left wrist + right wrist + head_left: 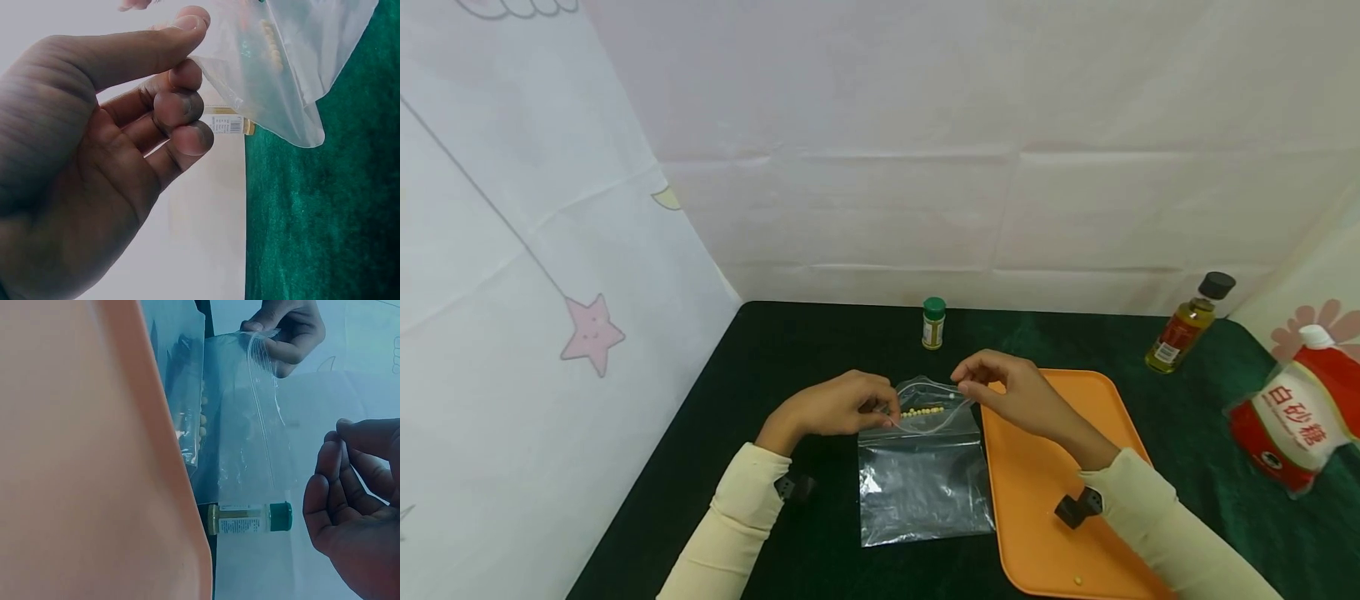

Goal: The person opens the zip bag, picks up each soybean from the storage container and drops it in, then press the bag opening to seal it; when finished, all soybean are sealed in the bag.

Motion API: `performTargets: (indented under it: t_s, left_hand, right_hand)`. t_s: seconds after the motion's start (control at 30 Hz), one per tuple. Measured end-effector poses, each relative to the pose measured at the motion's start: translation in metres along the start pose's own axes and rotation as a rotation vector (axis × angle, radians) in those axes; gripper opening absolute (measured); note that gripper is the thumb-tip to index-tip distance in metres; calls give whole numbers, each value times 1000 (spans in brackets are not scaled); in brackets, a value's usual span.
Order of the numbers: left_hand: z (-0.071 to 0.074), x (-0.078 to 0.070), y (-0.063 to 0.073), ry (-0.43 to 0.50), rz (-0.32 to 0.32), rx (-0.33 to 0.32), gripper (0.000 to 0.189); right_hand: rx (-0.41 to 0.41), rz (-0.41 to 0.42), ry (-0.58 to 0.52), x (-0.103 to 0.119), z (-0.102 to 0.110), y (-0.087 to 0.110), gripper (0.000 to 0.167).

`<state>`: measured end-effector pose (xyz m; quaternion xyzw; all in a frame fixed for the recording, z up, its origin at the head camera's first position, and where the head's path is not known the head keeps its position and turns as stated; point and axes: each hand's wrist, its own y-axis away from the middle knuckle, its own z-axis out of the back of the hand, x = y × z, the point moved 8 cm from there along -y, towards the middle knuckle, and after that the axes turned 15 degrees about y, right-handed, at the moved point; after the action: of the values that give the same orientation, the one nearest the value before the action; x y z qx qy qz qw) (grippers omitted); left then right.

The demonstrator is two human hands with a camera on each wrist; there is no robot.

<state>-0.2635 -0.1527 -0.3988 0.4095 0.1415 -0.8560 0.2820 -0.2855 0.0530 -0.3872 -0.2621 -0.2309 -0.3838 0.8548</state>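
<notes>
A clear zip bag (925, 492) hangs or lies at the left edge of the orange tray, its mouth spread into a loop. Small round yellow pieces, like soybeans (922, 412), sit in a row inside it. My left hand (842, 404) pinches the left side of the bag's mouth between thumb and forefinger. At the mouth's right side is my right hand (1011, 392), fingers loosely bent and thumb tip close to the forefinger. Nothing shows between those fingertips (340, 428). One pale round piece (952, 396) appears just below them, over the opening.
The orange tray (1060, 500) lies under my right forearm, with one yellow piece (1078, 580) on it. Behind the bag stands a small green-capped jar (933, 325). An oil bottle (1183, 329) and a red-white sugar bag (1296, 417) stand to the right on the green cloth (820, 333).
</notes>
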Motion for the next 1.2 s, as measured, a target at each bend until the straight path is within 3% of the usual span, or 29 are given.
performTargets:
  t_s: [0.17,0.33,0.47,0.57,0.83,1.07,1.2]
  left_hand:
    - [-1,-2,0,6,5,4,7]
    - [-1,-2,-1,10,-4,11,7]
    - [-2,-1,-2,14,-9,14,6]
    - [-2,-1,-2,9,-6,12,6]
    - [-2,-1,0,-2,-19,-2,6]
    - [-2,-1,0,3,-21,3,7]
    - [-3,-2,0,12,-20,8,7]
  right_hand:
    - [-1,-12,27,-7,7,7,13]
    - [31,51,128,-8,23,22,8]
    - [147,123,263,-7,34,38,9]
    - [272,125,333,-9,39,53,15]
    - [550,66,316,-17,35,95,16]
    - [635,53,265,-27,17,116,15]
    - [664,-3,270,-34,8,121,18]
